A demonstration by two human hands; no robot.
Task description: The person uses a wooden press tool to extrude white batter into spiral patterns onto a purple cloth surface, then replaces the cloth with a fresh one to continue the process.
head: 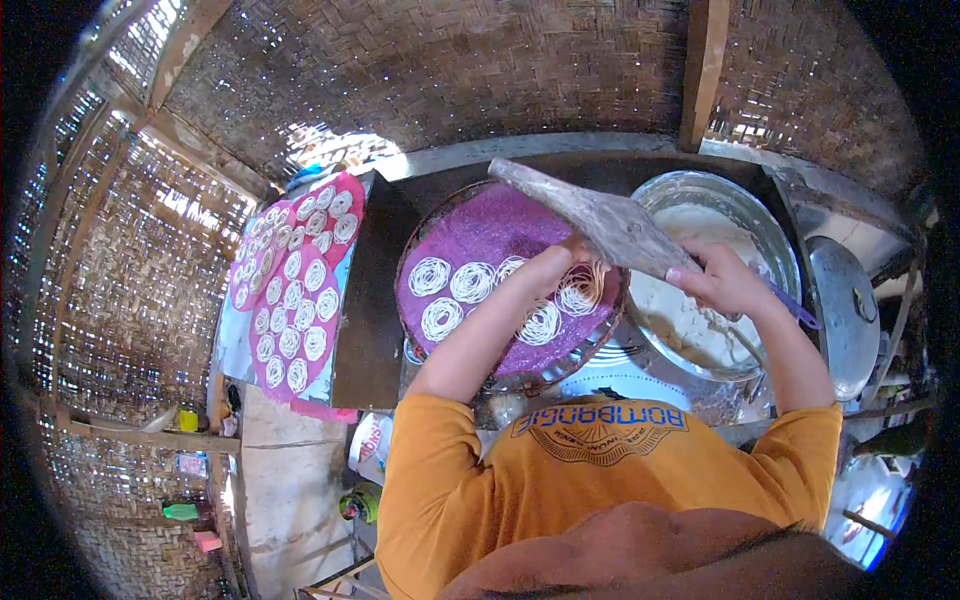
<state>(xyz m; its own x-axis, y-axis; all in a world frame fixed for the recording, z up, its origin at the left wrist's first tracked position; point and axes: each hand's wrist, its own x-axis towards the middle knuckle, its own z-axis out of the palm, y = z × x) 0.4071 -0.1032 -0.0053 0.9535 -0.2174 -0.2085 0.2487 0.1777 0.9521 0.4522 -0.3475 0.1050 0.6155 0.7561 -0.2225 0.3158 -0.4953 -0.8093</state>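
My right hand (721, 279) grips the near right end of a worn wooden press (619, 225), its thumb on top. My left hand (564, 261) is closed about the middle of the press from below; its fingers are mostly hidden by the wood. Thin pale dough strands lie just under it in a round coil (579, 294), partly shadowed. More white strand coils (442, 319) lie in rows on a purple mesh sheet (480, 225) over a round tray (402, 300). To the right stands a large metal basin (667, 184) holding white dough (697, 330), below my right forearm.
Pink mesh sheets with many coils (289, 341) lie at the left on a light surface. A purple plastic handle (795, 304) sticks out over the basin's rim. Farther right leans a metal lid (847, 322). A woven bamboo wall (487, 67) closes off the back.
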